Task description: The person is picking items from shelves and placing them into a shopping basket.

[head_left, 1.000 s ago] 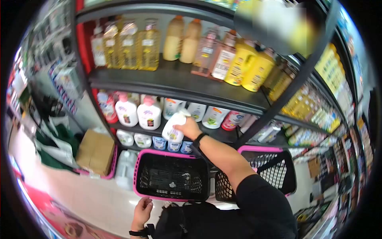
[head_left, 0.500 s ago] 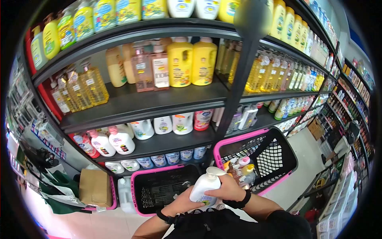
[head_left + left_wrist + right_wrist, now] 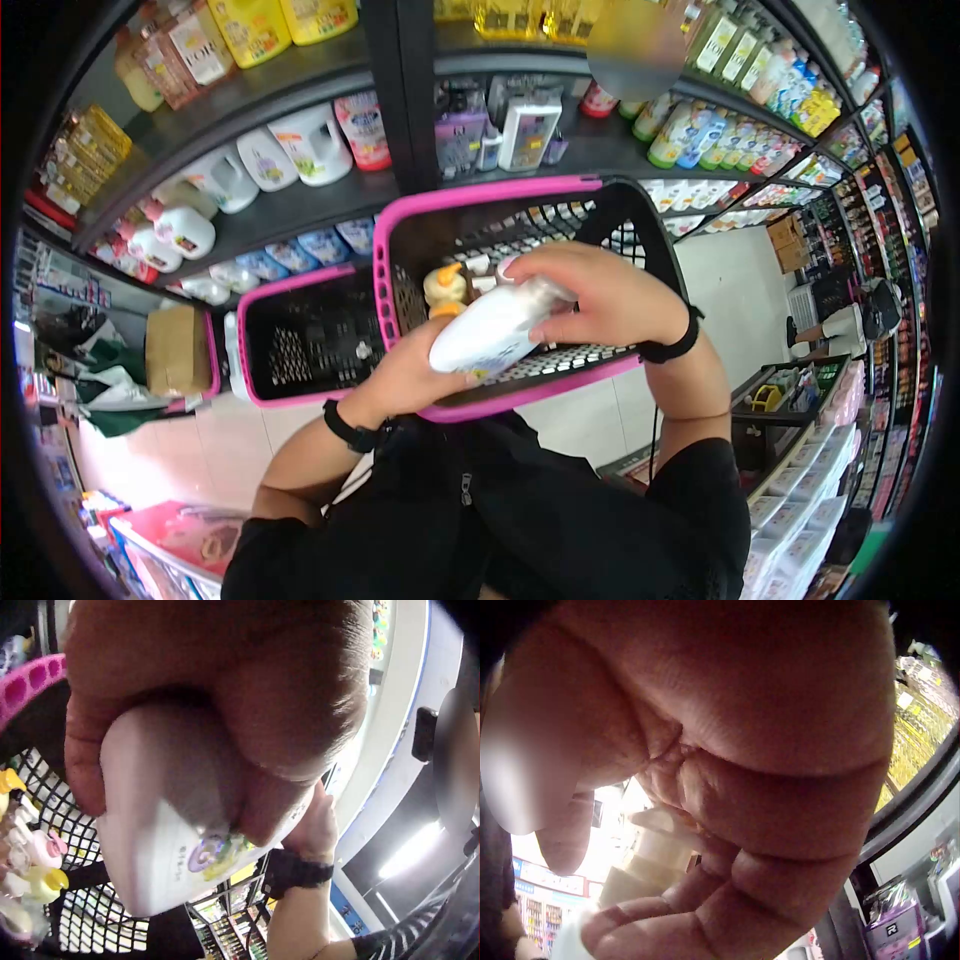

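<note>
Bottle: your white bottle (image 3: 497, 325) lies tilted over the near rim of the pink-rimmed basket (image 3: 480, 196).
Left grip: your left hand (image 3: 408, 378) curls closed round its base, just outside that rim.
Right grip: your right hand (image 3: 600, 297) wraps closed over its cap end, above the basket.

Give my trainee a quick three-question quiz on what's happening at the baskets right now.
1. True or false: the left hand and the right hand both hold the white bottle.
2. In the head view, the white bottle is at which thing? A) a cardboard box B) the basket with bottles C) a shelf
3. Fill in: the other basket has a ____ rim.
Key: 1 true; 2 B; 3 pink.
</note>
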### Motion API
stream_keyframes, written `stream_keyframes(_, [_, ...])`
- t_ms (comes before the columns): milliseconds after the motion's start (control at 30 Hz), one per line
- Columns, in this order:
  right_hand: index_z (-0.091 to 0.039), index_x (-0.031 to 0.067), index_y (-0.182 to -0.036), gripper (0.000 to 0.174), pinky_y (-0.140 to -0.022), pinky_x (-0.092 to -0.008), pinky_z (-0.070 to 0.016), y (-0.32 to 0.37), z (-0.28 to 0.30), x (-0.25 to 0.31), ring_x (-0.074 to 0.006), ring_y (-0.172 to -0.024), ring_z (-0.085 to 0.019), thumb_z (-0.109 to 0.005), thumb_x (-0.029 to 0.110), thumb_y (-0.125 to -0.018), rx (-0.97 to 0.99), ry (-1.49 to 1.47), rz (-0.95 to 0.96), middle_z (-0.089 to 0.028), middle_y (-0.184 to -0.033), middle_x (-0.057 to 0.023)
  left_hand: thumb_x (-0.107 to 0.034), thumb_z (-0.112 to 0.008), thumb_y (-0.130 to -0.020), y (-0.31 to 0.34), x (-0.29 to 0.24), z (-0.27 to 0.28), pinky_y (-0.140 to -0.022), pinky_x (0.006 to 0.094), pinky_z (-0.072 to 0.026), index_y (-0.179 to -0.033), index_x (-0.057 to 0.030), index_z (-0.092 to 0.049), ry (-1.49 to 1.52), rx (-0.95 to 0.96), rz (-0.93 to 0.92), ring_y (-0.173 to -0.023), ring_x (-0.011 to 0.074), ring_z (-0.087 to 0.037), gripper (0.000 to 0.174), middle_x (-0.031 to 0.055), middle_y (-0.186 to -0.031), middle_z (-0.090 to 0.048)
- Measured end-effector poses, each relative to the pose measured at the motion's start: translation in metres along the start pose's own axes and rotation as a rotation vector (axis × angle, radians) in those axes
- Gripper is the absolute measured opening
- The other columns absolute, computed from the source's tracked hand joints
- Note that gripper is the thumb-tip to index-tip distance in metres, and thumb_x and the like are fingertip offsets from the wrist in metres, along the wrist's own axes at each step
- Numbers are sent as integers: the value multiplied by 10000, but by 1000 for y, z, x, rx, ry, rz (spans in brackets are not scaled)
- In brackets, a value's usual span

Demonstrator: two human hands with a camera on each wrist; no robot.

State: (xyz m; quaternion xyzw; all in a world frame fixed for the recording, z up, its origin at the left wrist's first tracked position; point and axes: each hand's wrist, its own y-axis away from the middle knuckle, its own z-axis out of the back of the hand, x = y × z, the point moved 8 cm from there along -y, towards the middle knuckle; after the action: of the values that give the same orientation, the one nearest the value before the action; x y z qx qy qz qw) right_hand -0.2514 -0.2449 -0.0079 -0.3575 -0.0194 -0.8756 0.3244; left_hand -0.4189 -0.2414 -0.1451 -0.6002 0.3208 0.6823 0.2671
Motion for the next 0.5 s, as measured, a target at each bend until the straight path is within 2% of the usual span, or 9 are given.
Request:
stream_keyframes(33, [-612,49,-1117,443,-848,-402,-490,4,3,-7,-336,-994,-607,-817,182,-748,61,41,-61,-634,-1043,-130,-93,-780,-774,-7,-10,-9,-968,359,-486,-1280,19,-536,-113,-15,4,-1110,247,-636,572,150,-1170,-651])
stream_keyframes(100, [-623,48,-1075,405,-827,-401,-484,15,9,-28,-334,-971,-606,-816,200,-754,140,53,-134,-630,-1004,-126,-118,-787,-767,-22,-2,-24,-968,367,-484,-1277,15,-534,-117,-33,-26,-1104,267,-639,585,158,-1170,-650])
stream_keyframes(200, [-640,51,-1043,377,-804,-402,-482,30,14,-45,-325,-938,-604,-821,200,-748,165,93,-111,-623,-967,-120,-80,-802,-751,-38,15,-40,-1010,358,-458,-1344,11,-491,-160,-8,77,-1142,210,-598,676,124,-1228,-615])
stream_keyframes(300, [-659,58,-998,338,-783,-397,-484,45,17,-57,-313,-912,-606,-825,198,-740,146,89,-169,-619,-937,-110,-94,-795,-761,-45,21,-51,-1008,358,-461,-1346,8,-496,-134,-6,79,-1132,213,-601,665,127,-1213,-621])
stream_keyframes(500, [-655,61,-963,302,-733,-397,-504,65,-9,-66,-315,-855,-612,-810,181,-733,147,181,-168,-600,-892,-102,-204,-788,-780,-47,53,-57,-1012,405,-460,-1355,0,-492,-529,-80,58,-1132,347,-601,678,194,-1184,-618])
